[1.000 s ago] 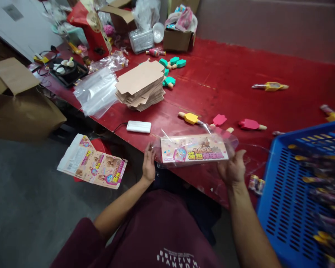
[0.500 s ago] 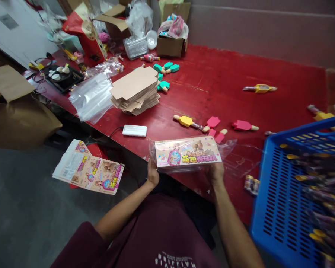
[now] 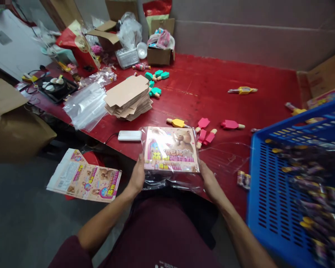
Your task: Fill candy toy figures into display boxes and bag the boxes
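Between my two hands is a printed cardboard box (image 3: 171, 149) in a clear plastic bag, its broad face with bears and pink lettering turned up. My left hand (image 3: 137, 173) grips its left side and my right hand (image 3: 208, 176) its right side; some fingers are hidden by the box and bag. Loose film hangs off the near edge. Just beyond the box on the red table (image 3: 201, 89) lie a yellow popsicle-shaped toy (image 3: 176, 123) and several pink ones (image 3: 209, 137). A white power bank (image 3: 130, 135) with a cable lies left of the box.
A stack of flat brown cardboard (image 3: 128, 96) stands beside clear plastic bags (image 3: 86, 106). The blue basket (image 3: 268, 208) at right holds many wrapped pieces. Flattened printed cartons (image 3: 85, 176) rest on a red stool (image 3: 93, 158). Green toys (image 3: 155, 91) and an open carton (image 3: 159, 56) are farther back.
The bagged box has tilted, so its broad face shows where a narrow side showed before. Both hands still hold its sides. The camera view has shifted a little to the right.
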`<state>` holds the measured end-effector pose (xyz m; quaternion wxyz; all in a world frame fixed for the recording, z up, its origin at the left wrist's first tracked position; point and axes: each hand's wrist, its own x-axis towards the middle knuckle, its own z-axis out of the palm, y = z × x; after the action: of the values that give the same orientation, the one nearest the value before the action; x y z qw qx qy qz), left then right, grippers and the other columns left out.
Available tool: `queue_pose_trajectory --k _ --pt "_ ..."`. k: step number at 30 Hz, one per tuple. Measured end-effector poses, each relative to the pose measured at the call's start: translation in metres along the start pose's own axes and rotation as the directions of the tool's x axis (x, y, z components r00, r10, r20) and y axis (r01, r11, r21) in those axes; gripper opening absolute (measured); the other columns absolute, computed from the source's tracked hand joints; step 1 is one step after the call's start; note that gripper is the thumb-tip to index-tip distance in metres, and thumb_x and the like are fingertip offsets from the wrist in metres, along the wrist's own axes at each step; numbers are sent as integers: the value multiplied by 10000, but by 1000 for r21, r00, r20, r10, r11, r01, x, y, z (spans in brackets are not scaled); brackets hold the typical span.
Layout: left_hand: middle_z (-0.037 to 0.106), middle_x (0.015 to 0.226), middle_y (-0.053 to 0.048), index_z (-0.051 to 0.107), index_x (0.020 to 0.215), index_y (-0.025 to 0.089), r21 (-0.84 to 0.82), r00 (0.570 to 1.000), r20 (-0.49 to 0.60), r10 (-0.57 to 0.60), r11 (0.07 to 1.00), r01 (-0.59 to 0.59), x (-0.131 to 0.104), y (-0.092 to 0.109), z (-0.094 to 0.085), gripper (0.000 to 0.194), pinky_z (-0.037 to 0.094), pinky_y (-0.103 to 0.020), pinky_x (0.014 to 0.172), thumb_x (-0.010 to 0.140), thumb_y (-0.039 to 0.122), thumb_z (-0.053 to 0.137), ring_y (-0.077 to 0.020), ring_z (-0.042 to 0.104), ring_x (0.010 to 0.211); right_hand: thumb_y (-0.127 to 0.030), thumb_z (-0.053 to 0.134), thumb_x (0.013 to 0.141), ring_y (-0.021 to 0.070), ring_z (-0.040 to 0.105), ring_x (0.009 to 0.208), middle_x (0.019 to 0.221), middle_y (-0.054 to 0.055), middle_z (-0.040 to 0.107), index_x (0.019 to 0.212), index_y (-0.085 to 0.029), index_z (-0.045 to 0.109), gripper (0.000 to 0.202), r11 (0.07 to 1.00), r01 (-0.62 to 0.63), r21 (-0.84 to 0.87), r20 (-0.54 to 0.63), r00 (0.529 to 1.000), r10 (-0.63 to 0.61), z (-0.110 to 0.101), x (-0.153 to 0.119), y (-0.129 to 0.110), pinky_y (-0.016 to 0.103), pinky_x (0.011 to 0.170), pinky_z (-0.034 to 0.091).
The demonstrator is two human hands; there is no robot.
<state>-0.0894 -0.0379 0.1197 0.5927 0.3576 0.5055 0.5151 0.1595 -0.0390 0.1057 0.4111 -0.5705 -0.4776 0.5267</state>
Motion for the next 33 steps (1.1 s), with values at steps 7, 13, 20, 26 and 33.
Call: queue_pose_trajectory --k 7,13,20,26,33 --pt "746 985 -122 700 1151 191 220 947 252 -198 965 143 6 88 -26 698 555 -391 833 806 754 478 -298 683 1007 -740 568 766 321 505 1305 1370 135 576 1394 -213 502 822 960 139 -244 176 980 -97 -42 -45 -58 496 1075 424" --pt "737 793 -67 726 1063 194 553 986 165 38 824 -124 29 95 -10 551 520 -336 769 685 593 760 -290 691 867 -653 638 759 314 728 794 933 147 742 1236 -185 588 670 868 -46 -494 -111 994 -10 -29 -33 -63 436 680 589" --pt "743 859 -78 764 851 181 529 920 -62 386 795 -298 37 87 4 353 479 -328 850 799 519 677 -234 666 881 -605 718 696 390 466 1314 1442 192 483 1393 -172 479 855 694 266 -670 -94 896 -434 -20 -12 -52 574 1036 423" --pt "749 821 -56 760 852 160 16 890 -265 371 925 -380 37 85 1 321 537 -314 793 697 438 804 -168 687 761 -473 507 913 244 678 871 935 58 733 1002 -241 698 314 866 225 -447 -314 867 -387 -30 -14 -52 407 817 557" --pt "755 779 -48 752 822 164 -60 874 -303 381 907 -417 35 86 3 286 567 -316 715 673 395 831 -168 702 700 -281 566 888 364 473 1285 1407 54 496 1393 -361 454 524 769 440 -464 -399 671 -625 -4 -41 -111 613 1048 388"
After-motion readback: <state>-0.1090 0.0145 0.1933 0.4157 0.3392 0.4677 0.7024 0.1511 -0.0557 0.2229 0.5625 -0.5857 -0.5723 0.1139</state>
